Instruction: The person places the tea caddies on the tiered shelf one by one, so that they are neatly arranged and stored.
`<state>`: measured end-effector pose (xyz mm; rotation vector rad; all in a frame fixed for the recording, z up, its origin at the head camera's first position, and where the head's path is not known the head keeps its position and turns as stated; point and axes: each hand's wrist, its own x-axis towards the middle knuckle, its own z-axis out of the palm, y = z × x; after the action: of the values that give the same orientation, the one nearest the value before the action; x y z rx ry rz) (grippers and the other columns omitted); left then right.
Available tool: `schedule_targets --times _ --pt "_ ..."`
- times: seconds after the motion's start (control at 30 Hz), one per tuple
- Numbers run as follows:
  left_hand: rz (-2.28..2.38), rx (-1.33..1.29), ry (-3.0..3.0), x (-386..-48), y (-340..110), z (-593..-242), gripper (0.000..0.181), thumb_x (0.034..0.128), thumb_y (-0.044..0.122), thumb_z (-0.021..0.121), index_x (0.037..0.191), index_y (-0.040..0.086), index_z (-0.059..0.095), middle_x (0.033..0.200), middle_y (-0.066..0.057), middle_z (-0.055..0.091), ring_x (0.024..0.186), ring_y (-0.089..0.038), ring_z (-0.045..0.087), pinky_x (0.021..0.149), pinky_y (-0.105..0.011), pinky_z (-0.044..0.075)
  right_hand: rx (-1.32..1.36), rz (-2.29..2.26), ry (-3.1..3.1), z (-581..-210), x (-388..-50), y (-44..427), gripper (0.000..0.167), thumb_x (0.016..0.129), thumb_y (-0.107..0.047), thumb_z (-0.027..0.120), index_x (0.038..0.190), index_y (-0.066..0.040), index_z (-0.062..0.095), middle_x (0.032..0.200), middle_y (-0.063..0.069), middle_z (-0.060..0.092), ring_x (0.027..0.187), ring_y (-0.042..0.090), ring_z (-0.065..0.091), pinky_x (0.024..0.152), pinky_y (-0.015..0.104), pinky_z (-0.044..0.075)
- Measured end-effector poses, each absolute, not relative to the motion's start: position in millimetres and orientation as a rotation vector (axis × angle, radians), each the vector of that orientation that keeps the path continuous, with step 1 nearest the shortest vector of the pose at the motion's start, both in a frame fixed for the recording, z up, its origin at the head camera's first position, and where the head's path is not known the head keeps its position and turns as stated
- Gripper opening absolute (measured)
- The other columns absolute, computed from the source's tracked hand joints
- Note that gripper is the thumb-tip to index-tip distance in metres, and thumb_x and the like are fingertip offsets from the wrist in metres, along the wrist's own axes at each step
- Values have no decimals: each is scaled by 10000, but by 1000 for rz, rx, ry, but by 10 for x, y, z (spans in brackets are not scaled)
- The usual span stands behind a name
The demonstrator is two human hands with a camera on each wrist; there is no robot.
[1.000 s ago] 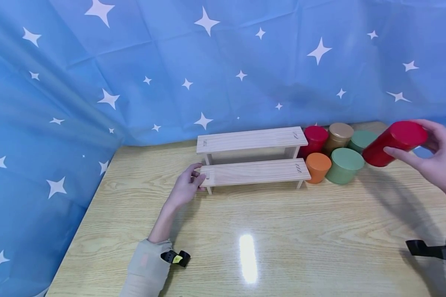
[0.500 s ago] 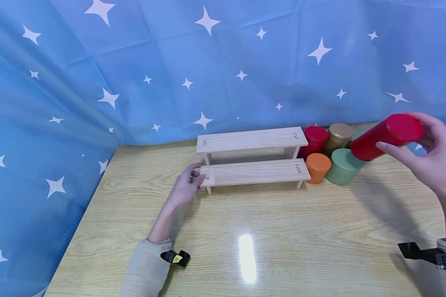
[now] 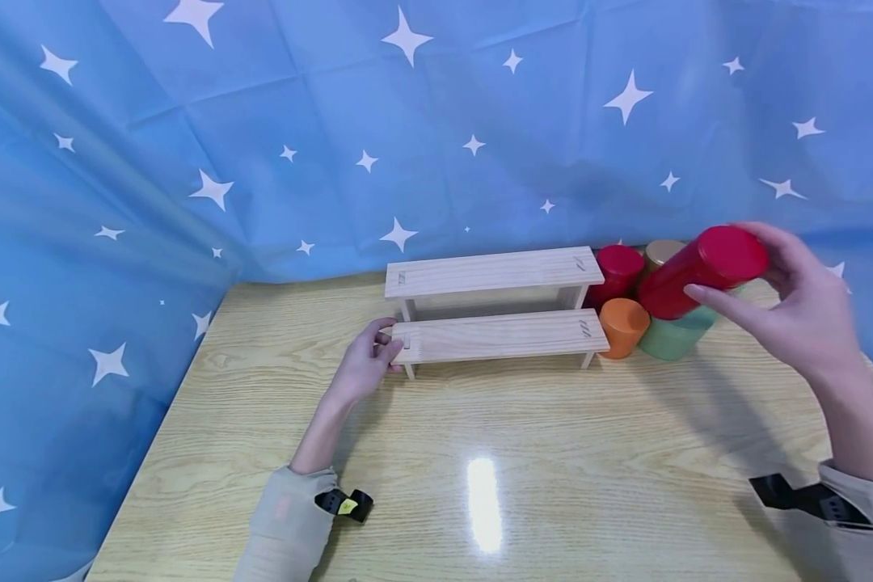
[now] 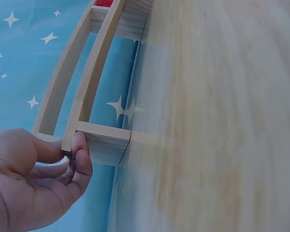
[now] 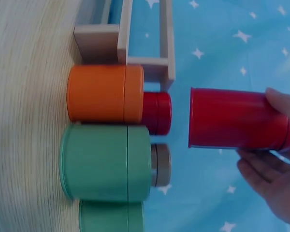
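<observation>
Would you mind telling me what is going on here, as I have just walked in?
A person's right hand holds a red canister, tilted, in the air. The left hand pinches the left end of the front wooden shelf; the back wooden shelf stands behind it. To their right stand an orange canister, another red one, a gold one and two green ones.
</observation>
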<state>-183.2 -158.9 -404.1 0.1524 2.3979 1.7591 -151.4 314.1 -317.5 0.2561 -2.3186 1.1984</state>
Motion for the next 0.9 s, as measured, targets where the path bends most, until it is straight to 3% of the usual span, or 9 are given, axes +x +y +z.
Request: schedule_targets --times 0.3,0.63,0.9 --pt "1757 151 2394 -1833 -1595 -4052 461 1064 44 494 1500 -45 372 1087 -158 442 847 -191 547 873 -434 599 405 1270 -2327 -3207 -1592 2836 798 745 107 834 1453 -108 536 1236 -94 602 1038 5 607 821 40 465" --pt "1739 136 2415 -1841 -1592 -4067 460 1064 50 498 1499 -36 377 1065 -143 445 831 -182 540 853 -403 606 530 1269 -2326 -3260 -1720 2460 816 705 103 867 1430 -105 557 1129 -110 647 824 35 646 723 84 501" --pt "1731 144 2428 -1831 -1584 -4044 461 1062 53 506 1496 -39 382 1069 -153 466 822 -188 543 833 -413 607 619 1353 -2386 -3274 -1807 2110 774 781 0 861 1456 -168 521 1225 -8 638 987 59 652 727 137 555"
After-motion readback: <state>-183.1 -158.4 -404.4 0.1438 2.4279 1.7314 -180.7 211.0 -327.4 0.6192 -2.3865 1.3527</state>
